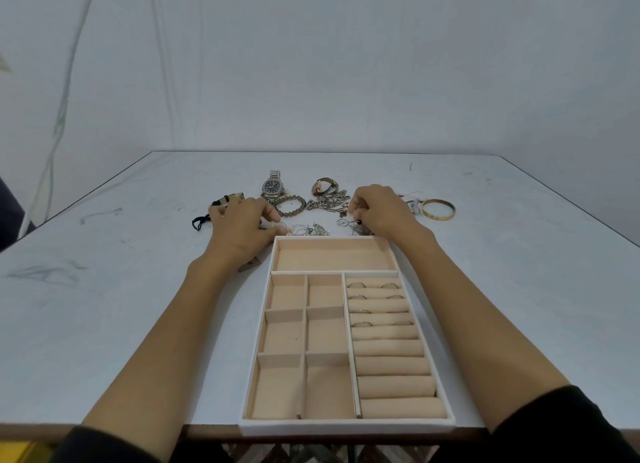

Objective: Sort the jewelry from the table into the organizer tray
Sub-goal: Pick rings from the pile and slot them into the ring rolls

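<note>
Head view looks down on a pale grey table [121, 289], with both forearms reaching forward on either side of a rectangular organizer tray with a white rim and beige velvet lining [346, 425]. The tray lies at the near edge of the table. In its right column of padded rolls, several thin metal rings [356, 284] are set in the far slots. The other compartments show only lining.

The rest of the jewelry lies on the table beyond the tray:
- a silver steel watch with a dark dial [273, 187]
- a small watch with a brown strap [323, 185]
- a brownish beaded bracelet [291, 206]
- a heap of silver chain bracelets [327, 202]
- a gold bangle [438, 209] far to the right
- a black cord [201, 221] far to the left
- a little pile of silver earrings [308, 229] just beside the far tray wall

The left hand [242, 227] rests low beside the far left corner of the tray. Its fingers are curled towards the earring pile, and I cannot tell if they pinch anything. The right hand [381, 209] is above the far right corner. Its fingers are bent down with the tips pressed together, pinching a small dangling earring with a dark bead [359, 222].
</note>
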